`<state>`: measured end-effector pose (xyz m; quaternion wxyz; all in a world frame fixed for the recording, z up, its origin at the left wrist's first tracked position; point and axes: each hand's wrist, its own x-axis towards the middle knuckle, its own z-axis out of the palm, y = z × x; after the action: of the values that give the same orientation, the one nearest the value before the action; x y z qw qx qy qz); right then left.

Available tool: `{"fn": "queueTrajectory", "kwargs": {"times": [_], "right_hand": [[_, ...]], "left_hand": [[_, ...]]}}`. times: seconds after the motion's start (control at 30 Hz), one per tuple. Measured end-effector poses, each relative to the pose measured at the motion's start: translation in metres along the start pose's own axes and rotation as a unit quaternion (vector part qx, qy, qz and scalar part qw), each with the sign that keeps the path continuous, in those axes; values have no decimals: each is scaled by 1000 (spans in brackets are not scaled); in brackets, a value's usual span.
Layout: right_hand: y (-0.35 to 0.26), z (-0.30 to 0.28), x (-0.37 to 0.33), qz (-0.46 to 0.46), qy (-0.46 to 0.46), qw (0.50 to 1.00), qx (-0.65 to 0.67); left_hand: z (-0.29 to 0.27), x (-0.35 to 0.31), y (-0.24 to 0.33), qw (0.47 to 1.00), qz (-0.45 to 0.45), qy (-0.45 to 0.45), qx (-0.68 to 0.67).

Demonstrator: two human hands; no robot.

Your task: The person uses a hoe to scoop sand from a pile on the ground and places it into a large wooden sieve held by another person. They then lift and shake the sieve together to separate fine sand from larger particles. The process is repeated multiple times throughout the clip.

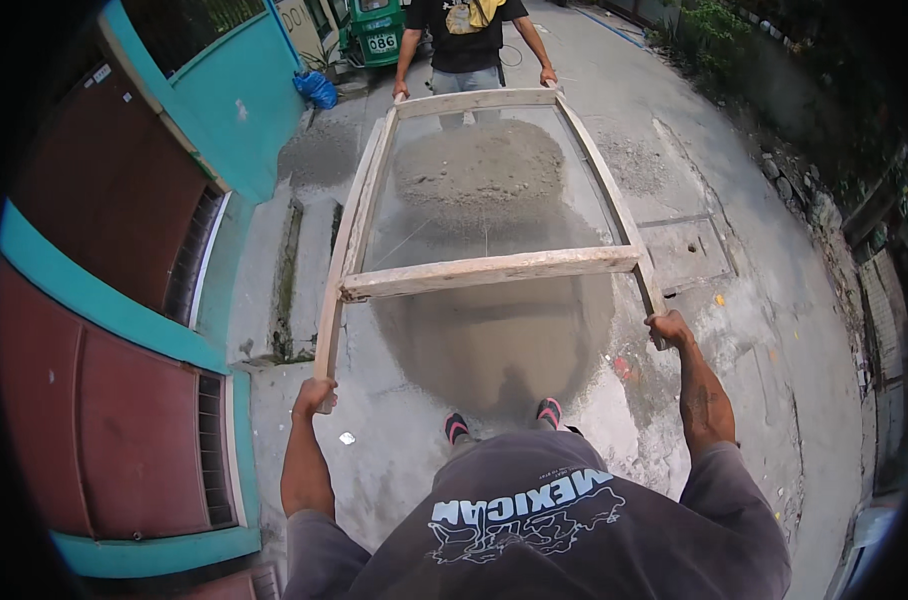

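A large wooden-framed sand sieve point(494, 271) with fine mesh is held level between me and a person point(464, 35) opposite. My left hand point(316, 396) is closed round the end of its near left handle. Around the near right handle, my right hand point(670, 328) is wrapped too. A heap of coarse grey sand point(484, 165) shows within the frame toward the far side, seemingly resting on the mesh. Below the sieve, a broad patch of fine sand point(504, 350) spreads over the concrete, reaching close to my shoes. The person's two hands grip the far handles.
Concrete steps point(314, 270) and a teal and brown wall point(124, 400) line the left. A grey pile point(319, 155) and a blue bag point(316, 90) lie farther back, near a green vehicle point(374, 30). Stones and plants point(744, 60) edge the right.
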<state>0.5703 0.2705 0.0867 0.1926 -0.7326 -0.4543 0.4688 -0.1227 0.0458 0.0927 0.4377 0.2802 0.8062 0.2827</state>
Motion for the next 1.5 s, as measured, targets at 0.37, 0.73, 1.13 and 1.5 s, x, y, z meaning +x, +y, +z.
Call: {"fn": "queueTrajectory", "kwargs": {"times": [0.37, 0.73, 1.13, 1.5], "right_hand": [[185, 18, -63, 61, 50, 995, 67], [-130, -41, 40, -30, -31, 999, 2], [196, 14, -54, 11, 39, 995, 86], [-1, 9, 51, -51, -26, 997, 51]], "left_hand": [[70, -85, -184, 983, -164, 17, -79], [-52, 35, 103, 999, -32, -5, -8], [73, -93, -184, 996, -59, 44, -59], [2, 33, -17, 997, -47, 40, 35]]}}
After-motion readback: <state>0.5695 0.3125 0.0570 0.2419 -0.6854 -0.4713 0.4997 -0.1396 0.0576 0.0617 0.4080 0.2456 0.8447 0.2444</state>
